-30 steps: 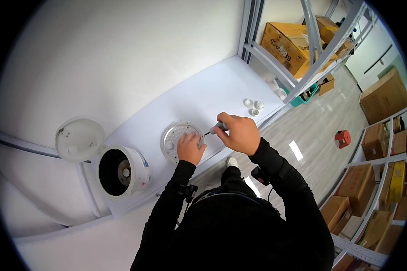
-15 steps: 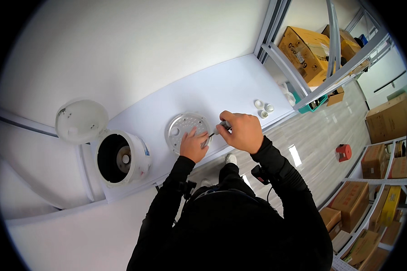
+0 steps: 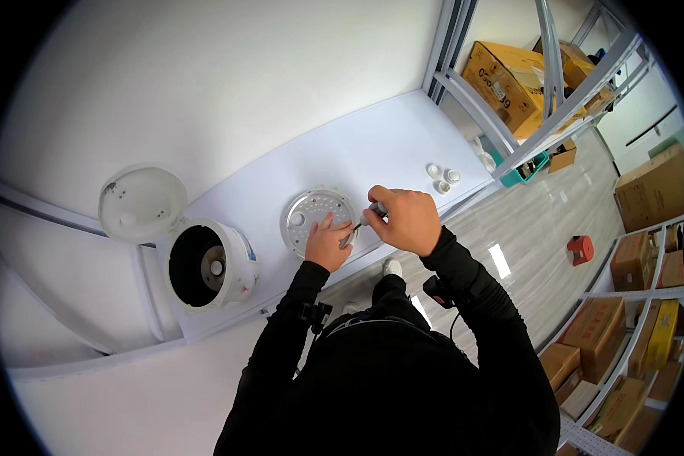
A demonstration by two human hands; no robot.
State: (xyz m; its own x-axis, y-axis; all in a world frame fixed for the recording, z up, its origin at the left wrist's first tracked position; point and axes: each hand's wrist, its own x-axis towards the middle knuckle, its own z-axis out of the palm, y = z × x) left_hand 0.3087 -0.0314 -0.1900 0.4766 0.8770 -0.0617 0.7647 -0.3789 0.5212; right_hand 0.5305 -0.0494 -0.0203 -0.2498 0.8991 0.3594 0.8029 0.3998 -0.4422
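White rice cooker [image 3: 238, 275] (lid [image 3: 143, 204] up) and jars [image 3: 452, 176] flank the perforated disc [image 3: 306, 209]; spread left hand [image 3: 327, 245] hides its edge; right hand [image 3: 409, 220] clasps a screwdriver [image 3: 373, 213].

Far right: large yellow cardboard box [image 3: 501, 90] behind grey metal frame [image 3: 558, 112]; teal plastic basket [image 3: 526, 172]. Right, on grey wood-grain floor [image 3: 520, 209]: small red stool-like item [image 3: 581, 250]. Near right: white metal shelving [image 3: 593, 438] with brown cardboard cartons [image 3: 594, 330], long yellow package [image 3: 663, 334].
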